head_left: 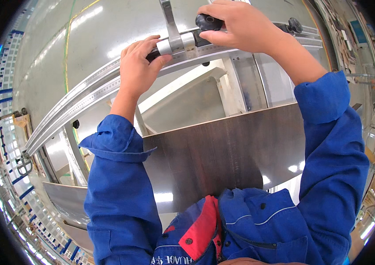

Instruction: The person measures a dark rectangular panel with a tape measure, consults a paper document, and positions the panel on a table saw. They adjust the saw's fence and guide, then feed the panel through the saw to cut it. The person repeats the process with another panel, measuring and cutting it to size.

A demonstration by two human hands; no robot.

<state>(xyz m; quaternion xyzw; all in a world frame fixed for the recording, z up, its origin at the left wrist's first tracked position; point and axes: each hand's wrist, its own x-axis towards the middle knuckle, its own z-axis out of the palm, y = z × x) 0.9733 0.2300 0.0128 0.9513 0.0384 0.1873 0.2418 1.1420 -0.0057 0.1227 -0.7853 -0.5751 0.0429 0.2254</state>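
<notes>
My right hand point(245, 26) is closed round a black round knob point(208, 22) above a metal rail point(86, 84) with a scale along it. Left of the knob, a sliding stop point(175, 44) with a silver cylindrical body sits on the rail, and a flat metal arm point(169, 17) rises from it toward the far side. My left hand point(140, 62) grips the dark left end of this stop, thumb on the near side and fingers over the top. The fingers' undersides are hidden.
A dark brown panel point(223, 154) lies between my body and the rail. Between them is an open metal frame point(236, 84). Another black knob point(294, 25) sits near the rail's right end. Wooden pieces point(22, 121) stand far left, and the glossy floor point(108, 26) stretches beyond.
</notes>
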